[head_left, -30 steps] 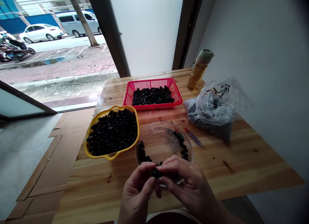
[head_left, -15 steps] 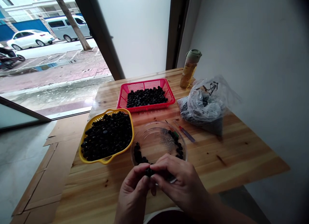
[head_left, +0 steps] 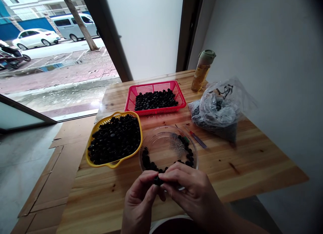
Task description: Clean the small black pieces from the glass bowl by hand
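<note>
My left hand [head_left: 141, 197] and my right hand [head_left: 188, 187] meet at the front of the table, fingertips pinched on one small black piece [head_left: 158, 181] between them. Just beyond them is a round clear tray [head_left: 157, 134], with black pieces along its rim and a pile of thin silvery pins [head_left: 178, 146] inside. To the left stands a yellow basket [head_left: 114, 165] full of black round pieces. Behind the tray, a red basket [head_left: 157, 111] holds more black pieces. Both hands partly hide the tray's near edge.
A screwdriver [head_left: 199, 140] lies right of the tray on the wooden table [head_left: 242, 163]. Farther right is a clear plastic bag [head_left: 219, 109] with dark contents. A lidded bottle [head_left: 202, 71] stands at the back. Cardboard [head_left: 52, 180] covers the floor at left.
The whole view has shifted slightly, so the table's items appear a little farther right. Both hands still hold the black piece, with their fingers almost unchanged.
</note>
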### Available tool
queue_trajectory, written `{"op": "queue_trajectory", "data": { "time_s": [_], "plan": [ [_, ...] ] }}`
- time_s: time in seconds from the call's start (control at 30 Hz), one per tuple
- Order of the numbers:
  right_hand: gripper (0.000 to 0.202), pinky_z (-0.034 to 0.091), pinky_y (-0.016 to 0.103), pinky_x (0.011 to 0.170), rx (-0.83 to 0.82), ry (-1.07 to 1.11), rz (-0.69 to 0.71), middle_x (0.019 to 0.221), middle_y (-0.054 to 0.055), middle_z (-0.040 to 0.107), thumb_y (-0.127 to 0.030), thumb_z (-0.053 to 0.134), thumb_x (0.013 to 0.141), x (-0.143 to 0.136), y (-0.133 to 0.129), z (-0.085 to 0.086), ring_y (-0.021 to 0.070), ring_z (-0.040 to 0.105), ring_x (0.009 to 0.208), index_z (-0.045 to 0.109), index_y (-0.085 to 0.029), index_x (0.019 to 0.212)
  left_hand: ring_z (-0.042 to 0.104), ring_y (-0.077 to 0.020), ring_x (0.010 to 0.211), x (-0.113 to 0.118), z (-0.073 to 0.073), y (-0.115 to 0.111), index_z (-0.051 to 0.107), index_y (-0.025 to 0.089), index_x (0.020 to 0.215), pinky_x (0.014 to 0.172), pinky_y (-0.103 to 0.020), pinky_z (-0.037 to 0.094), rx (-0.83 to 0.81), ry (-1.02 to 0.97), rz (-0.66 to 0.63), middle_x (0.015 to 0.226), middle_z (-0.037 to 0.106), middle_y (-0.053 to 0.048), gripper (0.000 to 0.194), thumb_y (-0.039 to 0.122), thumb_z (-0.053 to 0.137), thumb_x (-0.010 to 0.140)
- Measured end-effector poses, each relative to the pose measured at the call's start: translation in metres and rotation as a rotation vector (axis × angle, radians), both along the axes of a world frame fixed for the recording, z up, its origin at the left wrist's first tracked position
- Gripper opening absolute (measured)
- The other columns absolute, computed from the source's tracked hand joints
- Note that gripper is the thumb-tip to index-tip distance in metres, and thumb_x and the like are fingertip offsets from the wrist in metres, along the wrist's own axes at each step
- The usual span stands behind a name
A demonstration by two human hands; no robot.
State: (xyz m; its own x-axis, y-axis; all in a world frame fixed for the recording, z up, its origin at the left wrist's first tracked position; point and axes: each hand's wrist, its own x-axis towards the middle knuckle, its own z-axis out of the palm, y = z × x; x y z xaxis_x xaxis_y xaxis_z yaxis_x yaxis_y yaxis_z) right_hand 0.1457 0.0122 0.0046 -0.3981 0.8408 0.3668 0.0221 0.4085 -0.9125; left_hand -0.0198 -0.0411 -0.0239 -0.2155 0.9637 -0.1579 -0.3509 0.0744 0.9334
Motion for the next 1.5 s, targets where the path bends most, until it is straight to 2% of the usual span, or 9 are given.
{"op": "queue_trajectory", "data": {
  "time_s": [0.23, 0.6, 0.67, 0.77, 0.87, 0.93, 1.03, 1.23, 1.5],
  "plan": [
    [0.017, 0.058, 0.022, 0.069, 0.037, -0.082, 0.038, 0.091, 0.009, 0.075, -0.017, 0.066, 0.100, 0.001, 0.001, 0.004, 0.0168, 0.072, 0.076, 0.079, -0.018, 0.111, 0.072, -0.0202, 0.080, -0.009, 0.001, -0.001, 0.086, 0.026, 0.098, 0.073, -0.026, 0.061, 0.083, 0.172, -0.049, 0.097, 0.075, -0.007, 0.011, 0.027, 0.082, 0.088],
    [0.028, 0.059, 0.019, 0.073, -0.049, 0.067, 0.023, 0.097, 0.007, 0.075, -0.015, 0.070, 0.098, 0.002, -0.004, -0.003, 0.0139, 0.073, 0.081, 0.079, -0.024, 0.122, 0.073, -0.0173, 0.079, -0.005, -0.007, -0.004, 0.083, 0.028, 0.102, 0.075, -0.025, 0.061, 0.138, 0.134, -0.053, 0.098, 0.075, -0.005, 0.011, 0.026, 0.078, 0.092],
    [0.020, 0.059, 0.019, 0.071, -0.155, 0.118, 0.042, 0.092, 0.006, 0.075, -0.016, 0.074, 0.095, 0.003, -0.002, -0.004, 0.0136, 0.072, 0.079, 0.083, -0.022, 0.112, 0.072, -0.0173, 0.081, -0.006, -0.006, -0.004, 0.083, 0.029, 0.103, 0.076, -0.025, 0.061, 0.155, 0.134, -0.069, 0.098, 0.074, -0.004, 0.012, 0.026, 0.077, 0.093],
    [0.007, 0.058, 0.020, 0.066, -0.526, 0.293, 0.185, 0.081, 0.003, 0.074, -0.020, 0.085, 0.086, 0.003, 0.006, -0.007, 0.0117, 0.071, 0.070, 0.083, -0.017, 0.093, 0.071, -0.0172, 0.085, -0.008, -0.005, -0.004, 0.083, 0.031, 0.105, 0.077, -0.024, 0.060, 0.181, 0.136, -0.115, 0.099, 0.072, -0.003, 0.013, 0.027, 0.075, 0.095],
    [0.023, 0.057, 0.019, 0.059, -0.924, 0.412, 0.357, 0.072, 0.001, 0.075, -0.023, 0.094, 0.075, 0.004, 0.015, -0.009, 0.0097, 0.068, 0.059, 0.076, -0.014, 0.087, 0.068, -0.0162, 0.085, -0.010, -0.003, -0.004, 0.082, 0.032, 0.109, 0.078, -0.024, 0.059, 0.206, 0.156, -0.200, 0.101, 0.068, -0.003, 0.016, 0.029, 0.071, 0.098],
    [0.036, 0.057, 0.019, 0.056, -1.047, 0.425, 0.392, 0.068, -0.001, 0.074, -0.020, 0.098, 0.067, 0.004, 0.019, -0.009, 0.0094, 0.068, 0.055, 0.072, -0.015, 0.090, 0.066, -0.0176, 0.091, -0.012, -0.003, -0.004, 0.082, 0.032, 0.109, 0.080, -0.025, 0.058, 0.226, 0.181, -0.222, 0.103, 0.064, -0.004, 0.016, 0.030, 0.072, 0.097],
    [0.046, 0.057, 0.019, 0.053, -1.101, 0.402, 0.405, 0.068, -0.003, 0.074, -0.018, 0.101, 0.060, 0.005, 0.023, -0.007, 0.0101, 0.069, 0.053, 0.071, -0.015, 0.095, 0.061, -0.0184, 0.097, -0.013, -0.005, -0.004, 0.082, 0.034, 0.108, 0.085, -0.025, 0.056, 0.244, 0.195, -0.218, 0.103, 0.059, -0.003, 0.015, 0.033, 0.074, 0.096],
    [0.026, 0.055, 0.019, 0.054, -1.079, 0.252, 0.476, 0.063, 0.001, 0.075, -0.028, 0.096, 0.068, 0.007, 0.028, -0.006, 0.0099, 0.069, 0.053, 0.081, -0.011, 0.082, 0.057, -0.0169, 0.097, -0.013, -0.008, -0.006, 0.083, 0.035, 0.105, 0.089, -0.025, 0.053, 0.214, 0.182, -0.221, 0.102, 0.052, -0.002, 0.013, 0.037, 0.075, 0.095],
    [0.029, 0.055, 0.021, 0.052, -1.082, 0.326, 0.500, 0.061, 0.002, 0.074, -0.032, 0.097, 0.068, 0.000, 0.023, -0.016, 0.0128, 0.071, 0.050, 0.080, -0.011, 0.079, 0.061, -0.0166, 0.092, -0.015, -0.002, -0.001, 0.084, 0.035, 0.107, 0.084, -0.025, 0.056, 0.267, 0.153, -0.253, 0.099, 0.054, -0.003, 0.015, 0.036, 0.074, 0.096]
  ]
}}
